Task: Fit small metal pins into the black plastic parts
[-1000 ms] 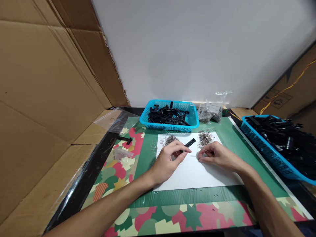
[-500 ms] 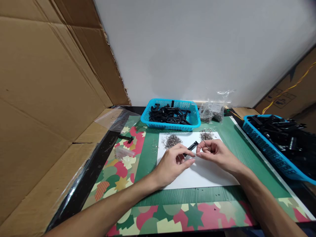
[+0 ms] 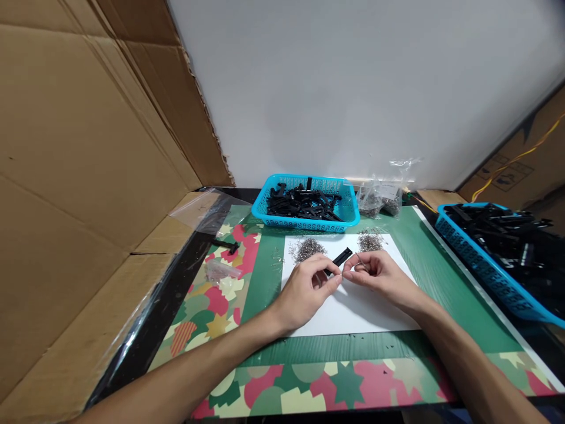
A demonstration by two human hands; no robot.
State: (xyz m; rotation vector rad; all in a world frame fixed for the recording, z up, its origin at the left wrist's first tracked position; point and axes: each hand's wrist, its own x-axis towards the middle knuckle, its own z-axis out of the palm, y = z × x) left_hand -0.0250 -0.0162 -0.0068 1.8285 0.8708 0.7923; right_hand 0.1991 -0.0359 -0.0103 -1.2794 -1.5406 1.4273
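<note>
Over the white sheet (image 3: 371, 312), my left hand (image 3: 306, 288) is closed around a narrow black plastic part (image 3: 342, 257), whose far end sticks out up and to the right. Thumb and index finger of that hand come together at the fingertips of my right hand (image 3: 382, 274). My right hand is pinched, with a thin metal tool (image 3: 359, 259) lying across its fingers; its exact kind is hard to see. Anything tiny between the meeting fingertips is too small to name. Behind the hands lie two piles of small metal pieces, a left pile (image 3: 309, 250) and a right pile (image 3: 369, 240).
A blue basket (image 3: 304, 226) of black parts stands at the back, and another blue basket (image 3: 489, 277) at the right. Clear bags (image 3: 382, 200) of metal pieces lean by the wall. One black part (image 3: 227, 244) and a small plastic bag (image 3: 223, 271) lie left.
My left thumb and index finger have closed together from a parted pose. My right hand has shifted slightly left, so the fingertips of both hands now meet. The black part has turned a little.
</note>
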